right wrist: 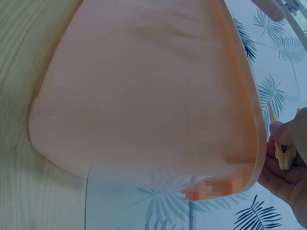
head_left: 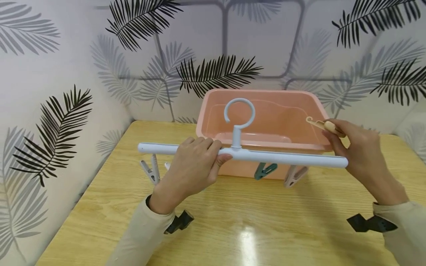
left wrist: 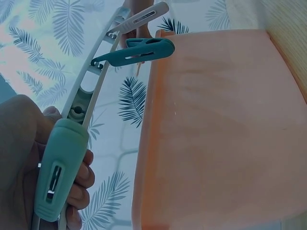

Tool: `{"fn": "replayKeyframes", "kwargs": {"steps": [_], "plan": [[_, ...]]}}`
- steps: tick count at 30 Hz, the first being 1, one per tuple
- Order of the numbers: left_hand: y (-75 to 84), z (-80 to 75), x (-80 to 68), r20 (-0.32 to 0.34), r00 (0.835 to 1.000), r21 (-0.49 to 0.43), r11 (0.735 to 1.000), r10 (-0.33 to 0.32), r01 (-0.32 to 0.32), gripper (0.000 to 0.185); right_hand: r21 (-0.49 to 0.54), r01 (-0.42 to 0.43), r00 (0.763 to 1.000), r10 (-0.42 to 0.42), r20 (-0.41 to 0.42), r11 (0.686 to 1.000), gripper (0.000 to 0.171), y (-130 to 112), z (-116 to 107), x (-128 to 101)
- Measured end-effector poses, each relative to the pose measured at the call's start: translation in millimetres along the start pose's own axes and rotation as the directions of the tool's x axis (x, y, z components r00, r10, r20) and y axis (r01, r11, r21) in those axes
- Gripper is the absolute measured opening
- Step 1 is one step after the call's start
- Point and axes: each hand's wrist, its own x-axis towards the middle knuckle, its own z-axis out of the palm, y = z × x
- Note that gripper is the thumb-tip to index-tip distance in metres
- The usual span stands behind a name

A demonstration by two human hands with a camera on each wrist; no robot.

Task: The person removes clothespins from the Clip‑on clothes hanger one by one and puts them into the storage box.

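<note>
The hanger (head_left: pixel 243 154), a pale bar with a round hook (head_left: pixel 239 112) rising from its middle, was held level above the table (head_left: pixel 233 221), just in front of the pink tub (head_left: pixel 266 122). The left hand (head_left: pixel 193 166) gripped the bar left of the hook stem, fingers curled over the top and thumb pressed along the front. Pegs hung beneath the bar: a grey one (head_left: pixel 151 170) near the left end, a green one (head_left: pixel 265 170) right of centre and a beige one (head_left: pixel 294 175) further right. In the left wrist view a teal peg (left wrist: pixel 60 172) lay against the curled fingers (left wrist: pixel 79 184) of that hand, while another teal peg (left wrist: pixel 136 51) and a grey one (left wrist: pixel 144 17) stuck out along the bar's underside toward the tub's wall (left wrist: pixel 216 134).

The right hand (head_left: pixel 359 151) was at the bar's right end, beside the tub's near right corner. Its thumb and fingers were pinched on a loose beige peg (head_left: pixel 327 126), held up over the tub's rim. The right wrist view showed the same pinch, the peg (right wrist: pixel 283 151) sitting just outside the rim (right wrist: pixel 256 120); whether the lower fingers also touched the bar could not be made out, since the hand hid that spot.

The tub stood on the wooden table near the back wall, papered with palm leaves (head_left: pixel 216 74). Both sleeves were cream, each with a dark strap (head_left: pixel 179 221) at the wrist.
</note>
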Motion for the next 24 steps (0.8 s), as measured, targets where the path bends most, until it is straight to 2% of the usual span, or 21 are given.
{"fn": "replayKeyframes", "kwargs": {"steps": [2, 5, 7, 10, 12, 14, 16, 21, 24], "plan": [[1.0, 1.1, 1.4, -0.003, 1.000, -0.004, 1.000, 0.004, -0.004, 0.027, 0.013, -0.001, 1.000, 0.001, -0.005, 1.000, 0.053, 2.9, -0.8, 1.7], [2.6, 2.3, 3.2, -0.004, 1.000, -0.011, 1.000, 0.008, -0.008, 0.025, 0.023, -0.012, 1.000, 0.011, 0.015, 1.000, 0.031, 6.1, -3.4, 2.7], [3.6, 3.1, 4.0, 0.001, 1.000, -0.012, 1.000, 0.011, -0.011, 0.025, 0.022, -0.022, 0.999, 0.021, 0.032, 1.000, 0.023, 7.8, -4.3, 2.6], [4.3, 3.9, 4.8, 0.008, 1.000, -0.018, 1.000, 0.017, -0.017, 0.025, 0.022, -0.024, 0.998, 0.023, 0.061, 0.999, 0.023, 10.4, -2.1, 3.4], [4.0, 3.7, 5.0, 0.008, 1.000, -0.016, 1.000, 0.020, -0.020, 0.026, 0.023, -0.011, 0.997, 0.009, 0.072, 1.000, 0.037, 11.7, 2.6, 5.5], [3.2, 2.1, 4.7, 0.005, 1.000, -0.012, 1.000, 0.019, -0.019, 0.027, 0.039, -0.001, 0.996, -0.003, 0.085, 0.999, 0.058, 12.5, 8.9, 8.9], [2.1, -0.1, 3.8, 0.000, 1.000, -0.007, 1.000, 0.014, -0.014, 0.028, 0.046, 0.009, 0.995, -0.014, 0.096, 0.999, 0.063, 12.6, 15.2, 13.4], [0.9, -3.1, 2.1, -0.006, 1.000, -0.002, 1.000, -0.002, 0.002, 0.031, 0.073, 0.008, 0.993, -0.017, 0.114, 0.997, 0.016, 12.8, 23.1, 23.9], [2.4, -1.2, 1.9, 0.003, 1.000, -0.011, 1.000, -0.001, 0.001, 0.031, 0.086, -0.020, 0.992, 0.009, 0.128, 0.996, 0.027, 12.9, 22.1, 25.9]]}}
